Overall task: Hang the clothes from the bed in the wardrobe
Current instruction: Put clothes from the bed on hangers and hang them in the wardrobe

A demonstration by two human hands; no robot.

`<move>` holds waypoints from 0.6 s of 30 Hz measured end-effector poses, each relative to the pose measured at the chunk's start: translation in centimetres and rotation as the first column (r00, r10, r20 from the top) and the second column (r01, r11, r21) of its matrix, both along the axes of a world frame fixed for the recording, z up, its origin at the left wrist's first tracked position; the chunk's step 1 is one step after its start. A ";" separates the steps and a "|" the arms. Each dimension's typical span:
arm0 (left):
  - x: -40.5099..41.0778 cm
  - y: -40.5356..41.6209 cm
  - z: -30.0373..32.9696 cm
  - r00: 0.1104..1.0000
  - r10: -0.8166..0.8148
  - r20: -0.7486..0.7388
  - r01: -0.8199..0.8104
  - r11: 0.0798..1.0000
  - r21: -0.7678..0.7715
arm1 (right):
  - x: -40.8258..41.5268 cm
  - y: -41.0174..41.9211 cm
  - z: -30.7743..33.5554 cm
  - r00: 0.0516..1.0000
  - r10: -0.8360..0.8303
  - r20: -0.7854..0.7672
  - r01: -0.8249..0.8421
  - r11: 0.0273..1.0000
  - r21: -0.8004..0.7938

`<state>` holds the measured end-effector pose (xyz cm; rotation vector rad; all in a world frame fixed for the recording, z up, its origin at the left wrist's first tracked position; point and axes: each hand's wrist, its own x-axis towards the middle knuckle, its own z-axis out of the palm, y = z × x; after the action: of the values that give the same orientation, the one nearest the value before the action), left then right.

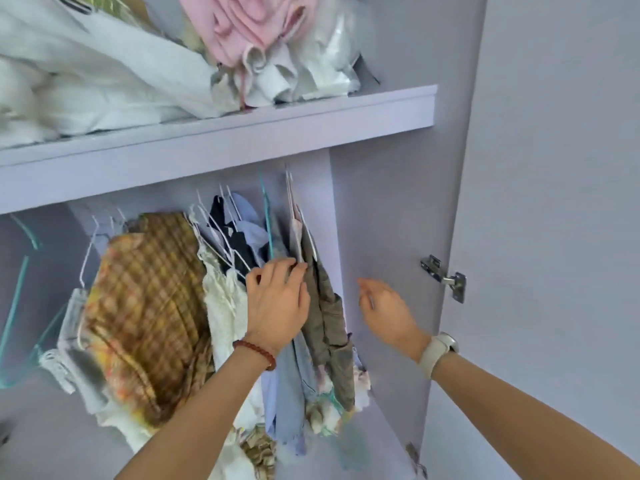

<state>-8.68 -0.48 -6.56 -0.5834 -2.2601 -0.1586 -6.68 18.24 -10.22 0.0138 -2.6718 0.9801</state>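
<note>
Inside the lilac wardrobe, several garments hang close together on wire hangers. A brown plaid garment (149, 306) hangs at the left, a white lacy one (221, 299) beside it, then pale blue ones (291, 382), and an olive-grey garment (329, 323) at the right end. My left hand (277, 303) lies flat against the hanging clothes, fingertips touching the olive-grey garment's hanger. My right hand (384, 310) hovers just right of that garment with loosely bent fingers and holds nothing. The rail itself is hidden behind the shelf.
A shelf (242, 133) above the clothes carries white bedding (86, 81) and a pink folded cloth (249, 22). The wardrobe's side panel (398, 209) and open door (554, 237) with a metal hinge (446, 277) stand at the right. Empty teal hangers (20, 289) hang at the left.
</note>
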 end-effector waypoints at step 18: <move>-9.0 -3.5 -3.1 0.893 0.131 0.430 -0.158 0.987 0.028 | -16.5 -7.4 9.2 0.942 0.094 0.323 0.171 0.693 -0.701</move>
<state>-17.64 -3.97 -9.68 -0.3680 -2.7034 -0.3067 -23.22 10.87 -1.07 -0.4145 -2.3196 2.1225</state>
